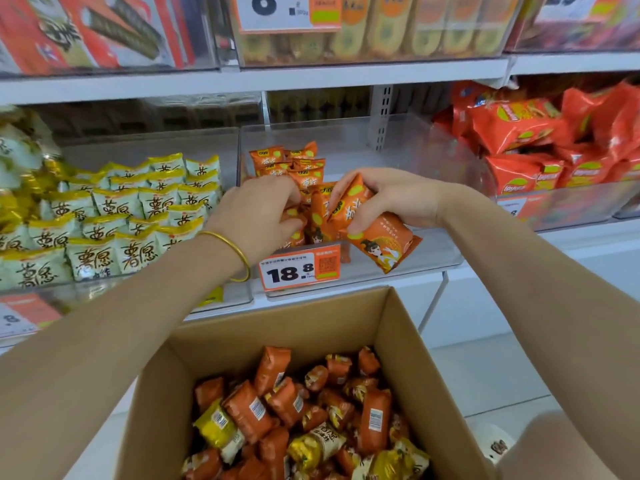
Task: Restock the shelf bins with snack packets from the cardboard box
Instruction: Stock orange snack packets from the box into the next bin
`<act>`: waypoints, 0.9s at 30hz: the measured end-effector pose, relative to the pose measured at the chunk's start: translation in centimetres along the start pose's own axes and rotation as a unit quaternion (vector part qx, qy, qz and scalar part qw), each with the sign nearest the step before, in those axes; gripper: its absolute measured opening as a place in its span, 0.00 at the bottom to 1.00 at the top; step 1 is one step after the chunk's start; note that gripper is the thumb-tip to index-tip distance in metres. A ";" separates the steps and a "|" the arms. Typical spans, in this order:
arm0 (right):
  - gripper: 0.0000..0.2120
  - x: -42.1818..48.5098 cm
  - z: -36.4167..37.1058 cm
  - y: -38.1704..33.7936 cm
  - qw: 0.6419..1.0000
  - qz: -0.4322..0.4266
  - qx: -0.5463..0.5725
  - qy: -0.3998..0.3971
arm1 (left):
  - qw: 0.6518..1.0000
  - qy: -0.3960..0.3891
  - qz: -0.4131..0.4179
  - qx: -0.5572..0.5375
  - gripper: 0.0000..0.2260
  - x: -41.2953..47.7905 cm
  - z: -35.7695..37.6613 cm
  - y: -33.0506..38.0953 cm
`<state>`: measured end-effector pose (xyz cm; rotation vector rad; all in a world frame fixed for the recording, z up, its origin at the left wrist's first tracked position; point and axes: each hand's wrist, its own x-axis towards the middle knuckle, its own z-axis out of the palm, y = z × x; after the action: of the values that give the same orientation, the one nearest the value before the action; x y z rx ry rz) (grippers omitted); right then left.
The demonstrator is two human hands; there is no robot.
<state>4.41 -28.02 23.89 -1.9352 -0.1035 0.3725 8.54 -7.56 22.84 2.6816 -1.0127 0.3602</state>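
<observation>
The person's hands meet over the middle clear bin (pixel 434 252) on the shelf (pixel 346 76). The right hand (pixel 391 195) has its fingers (pixel 341 195) and thumb clenched round a small bunch of orange packets (pixel 349 206). The lowest packet (pixel 381 244) of the bunch tilts out over the bin's front wall, just right of the orange price tag (pixel 299 268) marked 18.8.

The left hand (pixel 258 216), with a gold bangle (pixel 239 252) on its wrist, reaches into the same bin. Its fingers are curled down onto the orange snack packets (pixel 291 164) standing there and seem to pinch one between thumb and fingertips, though the hand itself hides most of the contact. More of these packets stand in rows toward the back left of the bin; its right half shows bare floor.

Below the arms, near the camera, an open cardboard box (pixel 408 341) holds a loose heap of packets (pixel 294 410), mostly orange with a few yellow ones mixed in. The bin to the left is filled with green-and-yellow packets (pixel 114 216), and the one to the right with red bags (pixel 530 140).
</observation>
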 end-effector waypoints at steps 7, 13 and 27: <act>0.20 -0.7 0.2 0.9 0.999 0.006 0.048 0.003 | 0.987 -0.040 0.016 -0.154 0.13 2.3 0.8 2.1; 0.22 -1.6 -2.3 2.0 0.935 -0.080 0.272 0.214 | 0.992 -0.084 0.053 -0.077 0.17 2.7 1.3 2.0; 0.21 2.2 -0.3 4.0 0.934 -0.052 0.134 0.326 | 0.976 -0.188 0.055 0.099 0.13 3.0 1.7 2.5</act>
<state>6.22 -29.28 19.91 -1.6816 0.2671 -0.3239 9.31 -11.75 22.52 2.9514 -1.2945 -0.0358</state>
